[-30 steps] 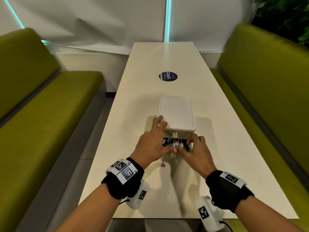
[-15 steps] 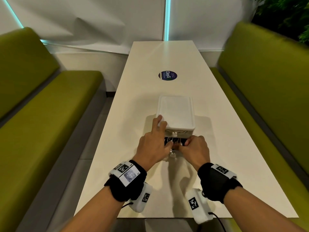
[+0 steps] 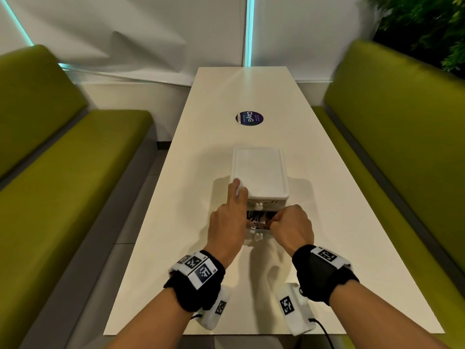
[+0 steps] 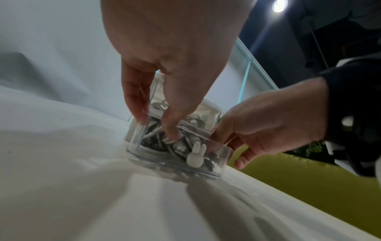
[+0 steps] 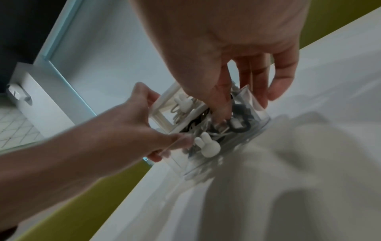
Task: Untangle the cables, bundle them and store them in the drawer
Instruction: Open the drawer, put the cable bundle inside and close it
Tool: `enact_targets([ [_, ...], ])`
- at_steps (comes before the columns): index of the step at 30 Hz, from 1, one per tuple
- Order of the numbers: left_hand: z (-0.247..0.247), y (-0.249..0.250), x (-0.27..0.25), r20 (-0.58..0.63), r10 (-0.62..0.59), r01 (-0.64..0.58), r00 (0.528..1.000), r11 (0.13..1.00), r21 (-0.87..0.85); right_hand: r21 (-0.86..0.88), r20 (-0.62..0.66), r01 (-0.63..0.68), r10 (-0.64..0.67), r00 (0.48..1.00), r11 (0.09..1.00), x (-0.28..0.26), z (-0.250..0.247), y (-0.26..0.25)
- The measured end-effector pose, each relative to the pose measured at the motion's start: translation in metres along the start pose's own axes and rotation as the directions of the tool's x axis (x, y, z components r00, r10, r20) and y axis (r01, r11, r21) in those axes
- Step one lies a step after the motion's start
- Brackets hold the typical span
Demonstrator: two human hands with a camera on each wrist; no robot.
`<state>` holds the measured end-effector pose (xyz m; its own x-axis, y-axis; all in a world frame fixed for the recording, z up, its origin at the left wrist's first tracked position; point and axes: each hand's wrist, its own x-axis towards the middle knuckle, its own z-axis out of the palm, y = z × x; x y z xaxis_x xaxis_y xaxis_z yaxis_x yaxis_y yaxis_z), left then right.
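A small white drawer unit point(image 3: 259, 172) stands mid-table. Its clear lower drawer point(image 4: 156, 156) is pulled out towards me and holds a heap of black and white cables point(image 4: 152, 138) point(image 5: 237, 125). A white rabbit knob point(image 4: 195, 156) point(image 5: 207, 147) sits on the drawer's front. My left hand point(image 3: 226, 222) rests its index finger on the unit's near left corner, and its thumb presses down on the cables. My right hand point(image 3: 292, 227) is curled over the drawer's right side, thumb inside on the cables and fingers outside the wall. The upper drawer point(image 5: 181, 101) is pushed in.
The long white table point(image 3: 251, 91) runs away from me, with a round dark sticker point(image 3: 249, 118) beyond the unit. Green benches point(image 3: 63, 172) point(image 3: 402, 147) flank it on both sides. A plant point(image 3: 427, 21) stands at the far right.
My right hand's fingers have curled tighter over the drawer's right side. The left hand keeps its index finger on the unit's corner. The drawer stays pulled out.
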<state>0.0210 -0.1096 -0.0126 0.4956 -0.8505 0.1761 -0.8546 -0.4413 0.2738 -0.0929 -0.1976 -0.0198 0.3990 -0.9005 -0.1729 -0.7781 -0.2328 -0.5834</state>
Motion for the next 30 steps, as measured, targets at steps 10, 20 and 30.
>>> enact_targets([
  [10,0.006,0.008,0.004,-0.008,-0.064,0.064,0.998,0.998,0.002,-0.03,0.013,0.307,-0.306,0.952,0.951,-0.029,-0.012,0.018],
  [20,-0.013,-0.028,0.006,0.128,0.16,-0.143,0.979,0.98,-0.136,-0.009,-0.038,0.43,-0.43,0.902,0.903,-0.005,-0.031,0.024],
  [30,0.002,-0.034,0.01,0.031,0.177,-0.166,0.984,0.962,-0.215,0.072,0.025,0.435,-0.437,0.899,0.898,0.013,-0.021,0.029],
])
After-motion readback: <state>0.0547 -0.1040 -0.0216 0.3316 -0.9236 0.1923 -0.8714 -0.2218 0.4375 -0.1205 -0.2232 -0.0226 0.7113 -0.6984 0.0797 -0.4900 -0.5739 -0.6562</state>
